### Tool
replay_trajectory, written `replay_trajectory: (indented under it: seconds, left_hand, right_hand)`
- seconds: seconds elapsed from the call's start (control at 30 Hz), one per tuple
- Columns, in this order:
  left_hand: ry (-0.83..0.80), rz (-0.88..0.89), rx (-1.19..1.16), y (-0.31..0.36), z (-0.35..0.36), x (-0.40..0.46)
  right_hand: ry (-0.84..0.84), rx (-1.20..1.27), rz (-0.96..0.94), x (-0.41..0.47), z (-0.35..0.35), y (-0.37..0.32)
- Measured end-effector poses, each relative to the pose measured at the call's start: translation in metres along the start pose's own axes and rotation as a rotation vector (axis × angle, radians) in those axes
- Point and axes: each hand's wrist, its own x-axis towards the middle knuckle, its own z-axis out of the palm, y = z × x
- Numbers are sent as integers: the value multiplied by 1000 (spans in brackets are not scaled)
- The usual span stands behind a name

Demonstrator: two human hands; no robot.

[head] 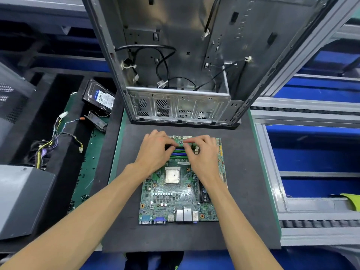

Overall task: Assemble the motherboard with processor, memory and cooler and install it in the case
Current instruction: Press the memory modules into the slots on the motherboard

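While both hands pinch a thin green memory stick (180,142) over the blue and black memory slots (178,152) near the far edge of the green motherboard (175,201), the risk is misalignment: the left hand (155,149) and right hand (202,151) curl their fingertips onto its ends, and uneven pressure could tilt it or bend the slot. The silver square processor (172,176) sits mid-board, exposed, no cooler seen. The motherboard lies centred on the dark foam mat (243,191). The open grey metal case (175,75) stands at the mat's far edge, loose black cables (165,61) hanging inside. A hard drive (99,97) and a wire bundle (54,145) lie off the mat's left edge.
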Motion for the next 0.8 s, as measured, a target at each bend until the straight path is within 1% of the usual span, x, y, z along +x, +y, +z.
replay_trajectory:
  seconds: [0.07, 0.1, 0.17, 0.2, 0.23, 0.3, 0.37, 0.4, 0.47, 0.5, 0.67, 0.8]
  left_hand:
    - [29, -27, -28, -5, -5, -4]
    - [81, -78, -77, -9, -8, -8]
    - [205, -256, -251, -17, -18, -15]
    - [233, -360, -325, -22, -23, -18]
    - [224, -452, -362, -26, -27, -20]
    - [134, -598, -443, -33, -33, -22]
    - [26, -724, -619, -35, -34, -21]
    - [-18, -768, -668, -34, -34, -21]
    - [-70, -818, -667, -31, -32, -21]
    - [-69, -833, -657, -30, -31, -20]
    - [-8, -874, -638, -25, -24, -13]
    - [87, -901, -661, -21, -17, -11]
  right_hand:
    - [-52, -15, -42, 3, 7, -9]
    - [-77, -26, -52, 4, 11, -12]
    - [-130, -50, -38, 6, 18, -15]
    - [-155, -62, -22, 7, 21, -15]
    - [-170, -71, -12, 7, 23, -14]
    - [-178, -79, -14, 9, 25, -12]
    - [-176, -79, -18, 11, 25, -10]
    - [-179, -84, -18, 13, 24, -10]
    - [-189, -104, -17, 14, 23, -9]
    - [-191, -112, -19, 14, 23, -9]
    - [-192, -123, -13, 13, 26, -8]
    - [-190, -113, -17, 14, 29, -8]
